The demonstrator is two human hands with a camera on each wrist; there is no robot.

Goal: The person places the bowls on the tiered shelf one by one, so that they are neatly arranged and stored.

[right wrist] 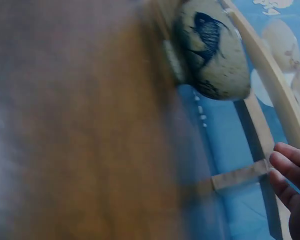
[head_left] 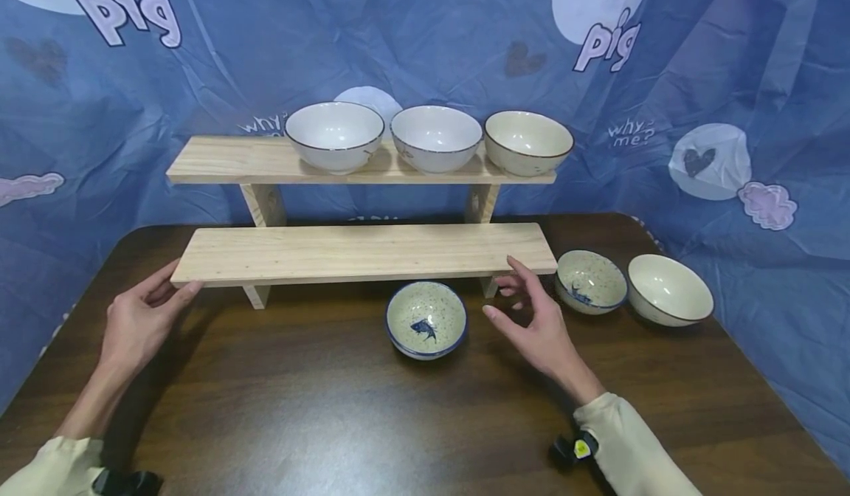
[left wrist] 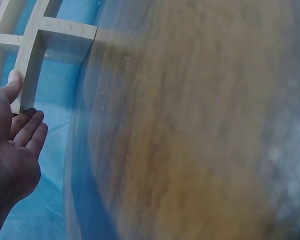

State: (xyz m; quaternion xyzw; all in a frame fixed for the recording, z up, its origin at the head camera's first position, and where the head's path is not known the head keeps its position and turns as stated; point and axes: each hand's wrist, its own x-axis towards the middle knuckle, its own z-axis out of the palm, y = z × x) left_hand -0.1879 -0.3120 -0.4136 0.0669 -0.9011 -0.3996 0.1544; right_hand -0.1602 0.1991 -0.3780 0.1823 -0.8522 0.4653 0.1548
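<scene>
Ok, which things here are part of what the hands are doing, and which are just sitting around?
In hand: two-tier pale wooden shelf, left hand touching its end, right hand open beside the small blue-rimmed fish bowl.
Lying about: three white bowls on the top tier, two bowls at the right.

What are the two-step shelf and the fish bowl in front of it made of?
The shelf looks like pale, unfinished wood: its grain lines and matte surface show. The fish bowl appears to be glazed ceramic, with a glossy speckled cream inside, blue rim and painted blue fish.
</scene>
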